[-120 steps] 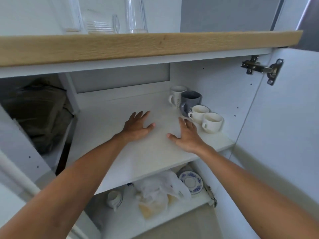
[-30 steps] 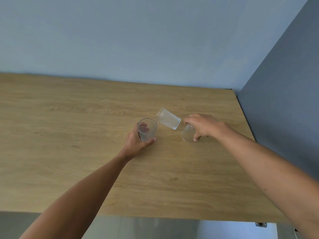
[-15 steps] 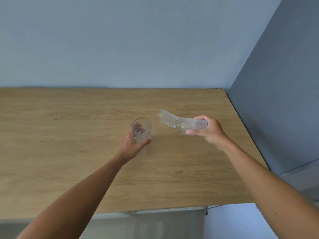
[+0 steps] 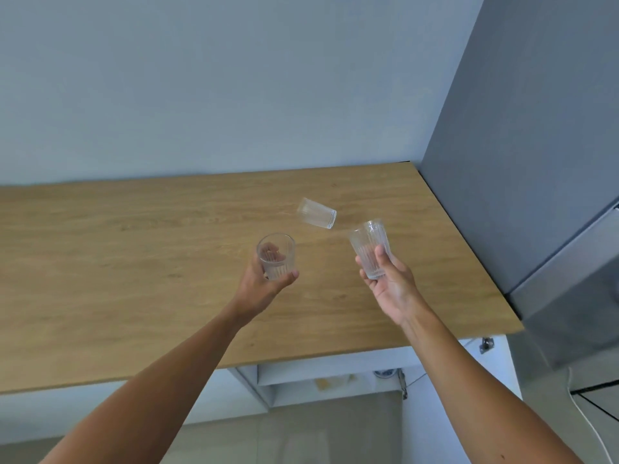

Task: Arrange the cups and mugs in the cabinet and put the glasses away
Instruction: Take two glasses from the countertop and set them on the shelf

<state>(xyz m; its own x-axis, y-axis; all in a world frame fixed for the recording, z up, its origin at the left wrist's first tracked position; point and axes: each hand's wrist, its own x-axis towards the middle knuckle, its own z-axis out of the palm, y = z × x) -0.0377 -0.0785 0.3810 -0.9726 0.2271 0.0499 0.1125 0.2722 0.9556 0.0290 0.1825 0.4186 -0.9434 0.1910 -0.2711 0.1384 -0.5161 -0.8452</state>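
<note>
My left hand point(image 4: 264, 286) grips a short ribbed clear glass point(image 4: 275, 255), held upright above the wooden countertop point(image 4: 134, 262). A taller ribbed glass point(image 4: 370, 247) sits upright in my right hand point(image 4: 390, 283), with my thumb across its front. A third ribbed glass point(image 4: 316, 213) lies on its side on the countertop, just beyond and between my two hands, touching neither.
A grey wall or tall unit point(image 4: 519, 162) bounds the countertop on the right. Below the counter's front edge, the open white cabinet point(image 4: 301, 380) shows part of a shelf. A white cable point(image 4: 589, 426) runs along the floor at the lower right.
My right hand has turned its glass from lying sideways to upright and pulled it away from the fallen glass. Both hands have lifted nearer. Earlier I was at the cabinet shelf with mugs.
</note>
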